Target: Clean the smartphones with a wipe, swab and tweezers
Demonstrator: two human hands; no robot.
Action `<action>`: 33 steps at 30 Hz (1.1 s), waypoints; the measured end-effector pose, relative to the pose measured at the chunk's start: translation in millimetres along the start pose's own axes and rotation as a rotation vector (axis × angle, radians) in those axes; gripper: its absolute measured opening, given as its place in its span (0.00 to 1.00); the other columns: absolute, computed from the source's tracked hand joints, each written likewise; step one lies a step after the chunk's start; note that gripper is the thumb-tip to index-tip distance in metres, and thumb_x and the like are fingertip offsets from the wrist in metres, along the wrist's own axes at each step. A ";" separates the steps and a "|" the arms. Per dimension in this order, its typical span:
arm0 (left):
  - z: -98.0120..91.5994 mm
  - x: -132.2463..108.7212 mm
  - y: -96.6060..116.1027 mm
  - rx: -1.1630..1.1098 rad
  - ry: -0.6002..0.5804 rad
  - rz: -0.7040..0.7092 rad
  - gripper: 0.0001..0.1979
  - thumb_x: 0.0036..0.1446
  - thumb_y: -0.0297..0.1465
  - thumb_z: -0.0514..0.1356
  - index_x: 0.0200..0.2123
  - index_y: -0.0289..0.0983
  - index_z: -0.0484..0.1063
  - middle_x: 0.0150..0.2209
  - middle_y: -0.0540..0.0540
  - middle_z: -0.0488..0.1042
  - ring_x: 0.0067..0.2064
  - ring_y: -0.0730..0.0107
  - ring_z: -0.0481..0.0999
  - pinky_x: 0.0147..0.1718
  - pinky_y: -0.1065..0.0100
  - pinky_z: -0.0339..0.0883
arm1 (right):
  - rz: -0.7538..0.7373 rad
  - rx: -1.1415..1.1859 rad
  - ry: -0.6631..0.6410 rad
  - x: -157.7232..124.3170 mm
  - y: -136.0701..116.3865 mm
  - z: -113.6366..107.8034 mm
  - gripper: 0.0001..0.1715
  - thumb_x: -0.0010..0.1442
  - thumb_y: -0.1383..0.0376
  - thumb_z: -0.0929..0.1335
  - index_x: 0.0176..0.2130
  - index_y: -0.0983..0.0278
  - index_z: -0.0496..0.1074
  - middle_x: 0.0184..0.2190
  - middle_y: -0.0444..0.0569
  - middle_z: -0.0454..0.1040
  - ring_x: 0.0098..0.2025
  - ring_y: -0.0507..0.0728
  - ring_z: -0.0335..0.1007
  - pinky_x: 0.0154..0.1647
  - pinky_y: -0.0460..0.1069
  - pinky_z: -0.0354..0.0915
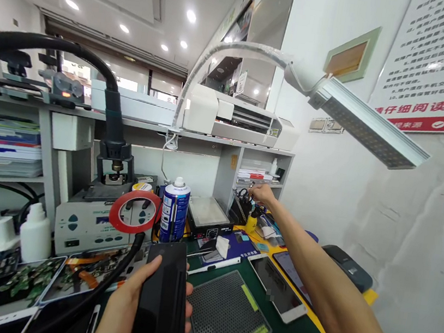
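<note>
My left hand [130,291] is closed around a black smartphone [161,301], thumb along its near-left edge and fingertips showing on the right side. The phone is held upright at the bottom of the view. At the back right, my right hand [260,193] reaches to a black tool holder [240,207]. Its fingers are pinched together over the holder's top; whatever they grip is too small to make out. Just below that hand stands a small yellow bottle [251,223]. A perforated grey mat [226,316] lies on the green work mat, to the right of the phone.
A white phone [277,288] lies on the right. Behind my left hand are a blue spray can [174,209], red tape roll [135,212], hot-air station [90,225] and heating plate [207,213]. A black hose [106,282] crosses the left. An LED lamp [372,124] hangs above.
</note>
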State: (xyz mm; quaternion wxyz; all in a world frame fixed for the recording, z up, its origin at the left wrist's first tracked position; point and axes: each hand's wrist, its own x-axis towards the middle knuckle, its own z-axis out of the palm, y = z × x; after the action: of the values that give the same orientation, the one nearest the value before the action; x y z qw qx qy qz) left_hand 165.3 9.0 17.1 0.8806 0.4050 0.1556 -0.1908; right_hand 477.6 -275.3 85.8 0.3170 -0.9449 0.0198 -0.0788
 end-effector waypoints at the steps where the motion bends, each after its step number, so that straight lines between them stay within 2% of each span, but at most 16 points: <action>1: 0.4 -0.7 -0.1 -0.001 0.002 0.003 0.29 0.54 0.48 0.59 0.42 0.25 0.75 0.30 0.33 0.76 0.28 0.51 0.75 0.30 0.58 0.69 | 0.004 0.008 0.003 -0.1 -0.5 0.2 0.16 0.66 0.58 0.66 0.49 0.67 0.70 0.45 0.51 0.73 0.41 0.55 0.73 0.41 0.53 0.72; 7: 3.8 -3.3 -0.1 0.006 0.012 -0.013 0.29 0.54 0.48 0.58 0.43 0.25 0.74 0.29 0.33 0.76 0.28 0.51 0.76 0.29 0.58 0.69 | 0.000 -0.014 0.078 -3.5 -6.8 -0.4 0.15 0.65 0.60 0.67 0.48 0.68 0.70 0.44 0.51 0.73 0.41 0.55 0.73 0.41 0.53 0.72; 13: 10.6 -7.7 0.5 0.021 0.035 0.066 0.28 0.56 0.48 0.57 0.42 0.25 0.74 0.28 0.33 0.76 0.26 0.54 0.76 0.28 0.58 0.71 | -0.097 -0.062 0.385 -21.3 -18.2 -8.2 0.17 0.66 0.57 0.65 0.46 0.67 0.71 0.44 0.52 0.73 0.44 0.57 0.71 0.47 0.56 0.67; 17: 12.1 -9.6 0.4 0.019 0.025 0.047 0.29 0.56 0.48 0.57 0.43 0.26 0.74 0.29 0.33 0.76 0.27 0.53 0.76 0.28 0.57 0.72 | -0.166 -0.077 0.501 -38.0 -23.2 -12.2 0.22 0.67 0.57 0.59 0.36 0.68 0.75 0.35 0.54 0.76 0.38 0.58 0.71 0.40 0.50 0.64; 19: 11.7 -9.5 -0.4 -0.004 0.016 0.067 0.27 0.56 0.47 0.57 0.44 0.26 0.74 0.31 0.34 0.77 0.27 0.54 0.76 0.28 0.57 0.72 | -0.188 -0.088 0.504 -44.2 -24.1 -12.4 0.25 0.66 0.58 0.57 0.31 0.68 0.75 0.30 0.54 0.76 0.35 0.58 0.71 0.35 0.48 0.62; 21: 10.9 -9.3 -1.5 -0.028 0.013 0.087 0.26 0.56 0.46 0.58 0.45 0.27 0.73 0.32 0.35 0.77 0.27 0.55 0.76 0.29 0.56 0.73 | -0.199 -0.097 0.481 -47.7 -23.8 -12.4 0.22 0.63 0.58 0.59 0.30 0.67 0.76 0.29 0.52 0.77 0.34 0.58 0.71 0.34 0.47 0.61; 23: 9.8 -9.4 -2.0 -0.012 0.010 0.082 0.28 0.56 0.46 0.59 0.44 0.24 0.74 0.31 0.33 0.77 0.27 0.54 0.77 0.29 0.57 0.73 | -0.192 -0.105 0.450 -49.0 -21.8 -12.9 0.15 0.58 0.60 0.64 0.33 0.66 0.77 0.33 0.52 0.78 0.37 0.59 0.72 0.35 0.47 0.61; 25: 8.7 -9.8 -1.3 0.006 0.031 0.110 0.28 0.56 0.46 0.59 0.44 0.23 0.74 0.32 0.32 0.77 0.29 0.52 0.77 0.31 0.56 0.73 | -0.165 -0.114 0.429 -49.3 -17.5 -14.1 0.13 0.55 0.62 0.67 0.39 0.66 0.77 0.40 0.53 0.78 0.42 0.61 0.73 0.37 0.47 0.62; 29: 6.3 -10.3 3.9 -0.026 0.075 0.270 0.26 0.57 0.44 0.58 0.48 0.27 0.73 0.38 0.32 0.78 0.32 0.52 0.78 0.36 0.50 0.74 | -0.089 -0.143 0.390 -50.7 -1.7 -17.0 0.18 0.59 0.61 0.68 0.47 0.68 0.73 0.46 0.56 0.75 0.48 0.61 0.71 0.44 0.52 0.65; 31: 4.6 -9.9 6.7 -0.034 0.073 0.299 0.26 0.57 0.44 0.58 0.48 0.26 0.74 0.39 0.32 0.78 0.32 0.52 0.79 0.37 0.50 0.74 | -0.069 -0.162 0.318 -51.9 7.8 -16.9 0.18 0.61 0.59 0.68 0.47 0.68 0.72 0.45 0.54 0.75 0.46 0.59 0.72 0.45 0.54 0.67; 33: 2.6 -9.0 8.3 -0.043 0.070 0.302 0.26 0.58 0.44 0.58 0.48 0.26 0.74 0.38 0.32 0.78 0.32 0.51 0.79 0.37 0.49 0.74 | -0.053 -0.180 0.200 -53.0 16.8 -14.4 0.17 0.62 0.57 0.68 0.44 0.68 0.73 0.41 0.51 0.76 0.40 0.56 0.73 0.42 0.53 0.69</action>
State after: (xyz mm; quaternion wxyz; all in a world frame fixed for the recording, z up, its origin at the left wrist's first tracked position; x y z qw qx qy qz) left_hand 161.5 13.9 28.0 0.9017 0.4111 0.1278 -0.0384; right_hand 423.2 -292.7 79.8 0.2254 -0.9571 0.0332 -0.1789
